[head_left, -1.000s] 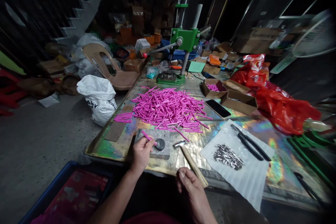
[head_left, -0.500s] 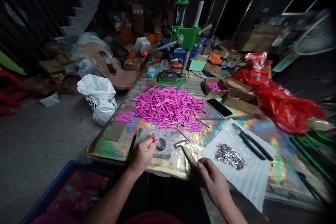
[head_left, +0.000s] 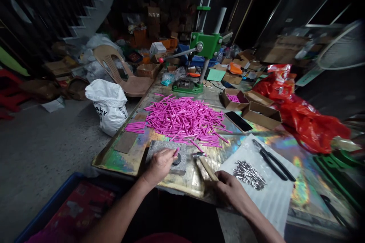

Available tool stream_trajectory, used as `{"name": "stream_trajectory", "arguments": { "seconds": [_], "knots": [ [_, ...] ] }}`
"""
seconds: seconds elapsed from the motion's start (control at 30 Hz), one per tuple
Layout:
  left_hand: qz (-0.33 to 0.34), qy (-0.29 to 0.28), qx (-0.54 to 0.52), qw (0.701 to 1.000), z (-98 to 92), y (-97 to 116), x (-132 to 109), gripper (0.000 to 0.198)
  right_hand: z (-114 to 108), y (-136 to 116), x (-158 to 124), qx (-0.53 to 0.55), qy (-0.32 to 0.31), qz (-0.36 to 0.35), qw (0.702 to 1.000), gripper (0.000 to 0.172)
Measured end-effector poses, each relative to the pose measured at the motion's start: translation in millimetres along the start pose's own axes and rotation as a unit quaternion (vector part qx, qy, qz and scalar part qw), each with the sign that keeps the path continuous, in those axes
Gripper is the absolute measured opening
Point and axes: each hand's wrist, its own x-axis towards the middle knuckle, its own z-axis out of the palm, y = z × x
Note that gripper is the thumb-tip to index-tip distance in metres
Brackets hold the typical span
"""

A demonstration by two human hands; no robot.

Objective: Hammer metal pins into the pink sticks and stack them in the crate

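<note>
Head — L hand (head_left: pixel 160 162): pink stick (head_left: pixel 177 150) — R hand (head_left: pixel 230 186): hammer (head_left: pixel 208 168)

Single head-worn camera, set just above the near edge of the table (head_left: pixel 110 163), facing forward and tilted down across the top. Range is close at the left hand (head_left: pixel 161 163) and right hand (head_left: pixel 228 186), both by that near edge. The wide field takes in the near left corner and runs past the far end to the stairs (head_left: pixel 106 3).
</note>
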Motion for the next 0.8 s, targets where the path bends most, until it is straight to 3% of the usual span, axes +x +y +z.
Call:
{"name": "stream_trajectory", "arguments": {
  "seconds": [0.13, 0.23, 0.3, 0.4, 0.53, 0.7, 0.8],
  "knots": [
    [-0.005, 0.003, 0.002, 1.0, 0.5, 1, 0, 0.018, -3, -27, -15, 0.165, -0.048, -0.003, 0.985, 0.017],
    [-0.005, 0.007, 0.002, 1.0, 0.9, 1, -1, 0.02, -3, -40, -25, 0.167, -0.02, -0.085, 0.982, 0.032],
    [-0.006, 0.013, 0.005, 1.0, 1.7, 1, -1, 0.023, -6, -47, -28, 0.116, 0.004, -0.146, 0.982, 0.045],
    [-0.002, 0.02, 0.006, 1.0, 3.1, 1, -2, 0.025, -15, -62, -33, -0.033, 0.016, -0.225, 0.974, 0.046],
    [-0.005, 0.011, 0.006, 1.0, 3.1, 3, -2, 0.023, -32, -92, -46, -0.184, 0.052, -0.358, 0.914, 0.041],
    [-0.002, 0.011, 0.002, 1.0, 2.6, 3, -3, 0.022, -35, -109, -54, -0.215, 0.166, -0.47, 0.84, 0.049],
    [0.003, 0.016, 0.012, 1.0, 3.5, 2, -3, 0.022, -32, -105, -47, -0.27, 0.098, -0.466, 0.837, 0.043]
  ]
}}
